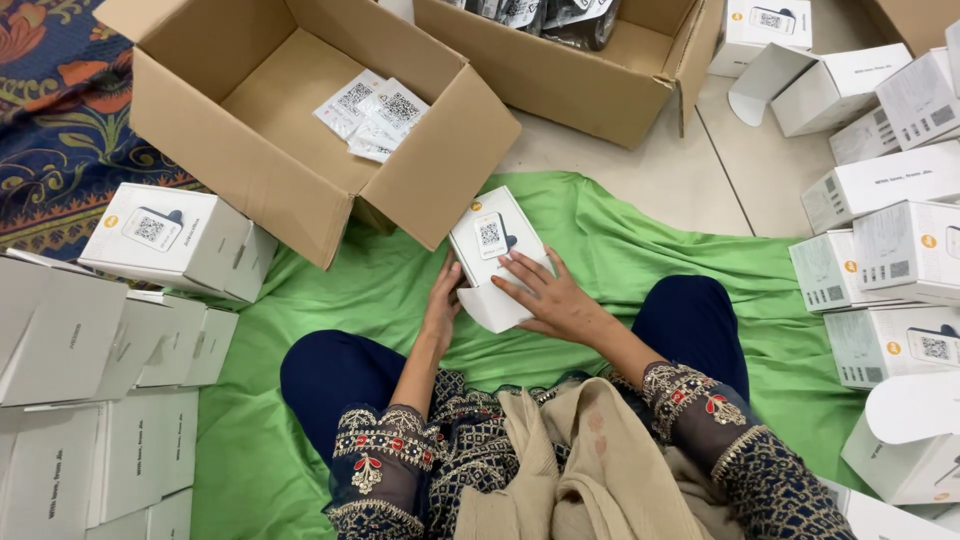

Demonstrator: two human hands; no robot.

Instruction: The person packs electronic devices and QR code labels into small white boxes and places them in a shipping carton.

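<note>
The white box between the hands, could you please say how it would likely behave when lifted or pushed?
The white box looks like thin card, so probably light and crushable. Its flat faces suggest sliding rather than rolling. An end flap appears open beside the left hand and right hand, so contents might slip out.

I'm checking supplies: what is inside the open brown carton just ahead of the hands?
The brown carton holds a few flat white packets with square black codes, lying on its floor. Its near wall hides the front strip of the floor.
</note>
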